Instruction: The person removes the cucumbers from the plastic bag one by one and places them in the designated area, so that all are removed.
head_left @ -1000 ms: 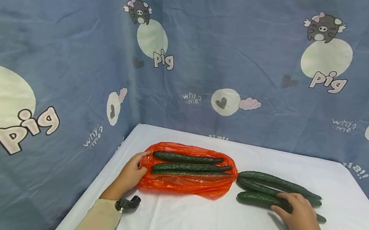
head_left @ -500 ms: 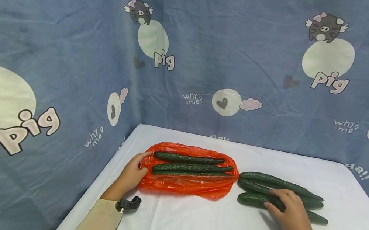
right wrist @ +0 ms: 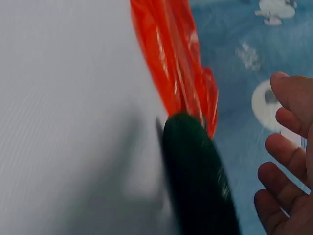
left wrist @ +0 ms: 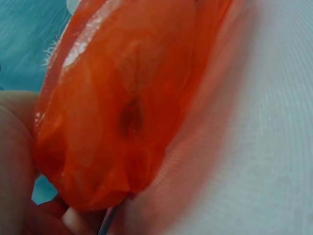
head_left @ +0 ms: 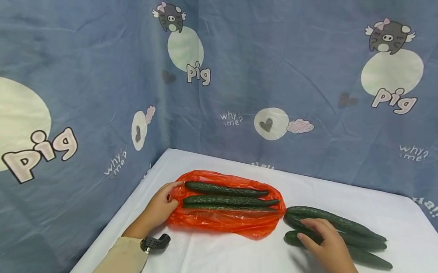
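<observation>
A red plastic bag (head_left: 230, 228) lies spread on the table with three cucumbers (head_left: 232, 200) on or in it; which, I cannot tell. At its left end my left hand (head_left: 159, 207) holds the bag's edge between thumb and fingers; the left wrist view shows the gathered red film (left wrist: 122, 107) there. Three more cucumbers lie to the right: a back one (head_left: 339, 220), a middle one (head_left: 365, 242) and a front one (head_left: 369, 258). Over the front two hovers my right hand (head_left: 329, 246), fingers loosely bent and apart from the cucumber (right wrist: 195, 171) in the right wrist view.
A white cloth covers the table (head_left: 230, 269). Behind it and to the left hangs a blue printed curtain (head_left: 225, 67). The bag's right end meets the left tips of the loose cucumbers.
My right hand has moved left along the loose cucumbers toward the bag. The left hand keeps its hold on the bag, and the cucumbers stay where they lay.
</observation>
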The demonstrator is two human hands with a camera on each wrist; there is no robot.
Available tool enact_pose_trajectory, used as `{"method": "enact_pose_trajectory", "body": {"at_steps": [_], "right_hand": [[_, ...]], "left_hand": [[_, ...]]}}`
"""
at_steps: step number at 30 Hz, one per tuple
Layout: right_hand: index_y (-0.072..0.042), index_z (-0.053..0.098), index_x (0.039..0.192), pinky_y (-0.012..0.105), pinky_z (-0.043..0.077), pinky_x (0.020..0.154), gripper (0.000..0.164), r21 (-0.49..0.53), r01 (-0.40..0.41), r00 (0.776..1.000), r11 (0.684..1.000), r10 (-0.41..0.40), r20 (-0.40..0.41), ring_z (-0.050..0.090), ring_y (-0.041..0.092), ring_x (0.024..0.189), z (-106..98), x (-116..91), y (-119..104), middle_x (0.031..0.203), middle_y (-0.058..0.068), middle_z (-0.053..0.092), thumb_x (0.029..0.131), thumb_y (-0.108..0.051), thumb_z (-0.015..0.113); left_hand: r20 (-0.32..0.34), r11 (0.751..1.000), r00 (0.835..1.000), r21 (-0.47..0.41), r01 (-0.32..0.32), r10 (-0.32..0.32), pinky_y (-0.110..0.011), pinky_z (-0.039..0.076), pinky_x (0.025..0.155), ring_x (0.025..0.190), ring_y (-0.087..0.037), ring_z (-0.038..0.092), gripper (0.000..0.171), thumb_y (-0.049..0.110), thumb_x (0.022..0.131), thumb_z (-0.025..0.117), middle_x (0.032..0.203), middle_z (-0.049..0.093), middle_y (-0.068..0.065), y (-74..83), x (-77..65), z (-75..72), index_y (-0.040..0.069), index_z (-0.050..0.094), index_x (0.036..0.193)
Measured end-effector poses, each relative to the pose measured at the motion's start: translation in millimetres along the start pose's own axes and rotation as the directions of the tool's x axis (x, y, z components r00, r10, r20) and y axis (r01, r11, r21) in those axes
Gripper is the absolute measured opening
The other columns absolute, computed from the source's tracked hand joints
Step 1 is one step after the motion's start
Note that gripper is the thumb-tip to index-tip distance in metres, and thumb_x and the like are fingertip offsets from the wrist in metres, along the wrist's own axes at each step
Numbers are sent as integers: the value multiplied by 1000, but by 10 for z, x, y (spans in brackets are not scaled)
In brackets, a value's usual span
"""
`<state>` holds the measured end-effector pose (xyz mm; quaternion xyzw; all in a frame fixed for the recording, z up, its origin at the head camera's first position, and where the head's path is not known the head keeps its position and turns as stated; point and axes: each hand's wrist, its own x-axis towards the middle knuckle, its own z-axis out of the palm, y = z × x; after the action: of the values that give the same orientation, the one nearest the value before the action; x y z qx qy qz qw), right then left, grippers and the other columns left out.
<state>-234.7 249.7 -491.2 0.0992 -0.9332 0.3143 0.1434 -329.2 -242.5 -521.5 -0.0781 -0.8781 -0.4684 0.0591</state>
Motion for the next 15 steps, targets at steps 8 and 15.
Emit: {"method": "enact_pose_trajectory", "body": {"at_steps": [8, 15], "right_hand": [[-16, 69, 133, 51, 57, 99, 46, 65, 96, 989, 993, -102, 104, 63, 28, 126, 51, 250, -252, 137, 4, 65, 93, -33, 80], [-19, 67, 137, 54, 56, 99, 46, 79, 152, 969, 985, -164, 186, 64, 29, 126, 150, 448, -468, 136, -1, 66, 93, -27, 79]], "left_hand": [[1, 1000, 1000, -8, 2, -2, -60, 34, 122, 151, -36, 38, 64, -1, 92, 54, 159, 46, -12, 5, 11, -11, 15, 51, 154], [9, 1000, 1000, -20, 11, -11, -60, 34, 122, 151, -37, 39, 64, -1, 93, 54, 158, 46, -13, -5, 3, 0, 15, 51, 154]]}}
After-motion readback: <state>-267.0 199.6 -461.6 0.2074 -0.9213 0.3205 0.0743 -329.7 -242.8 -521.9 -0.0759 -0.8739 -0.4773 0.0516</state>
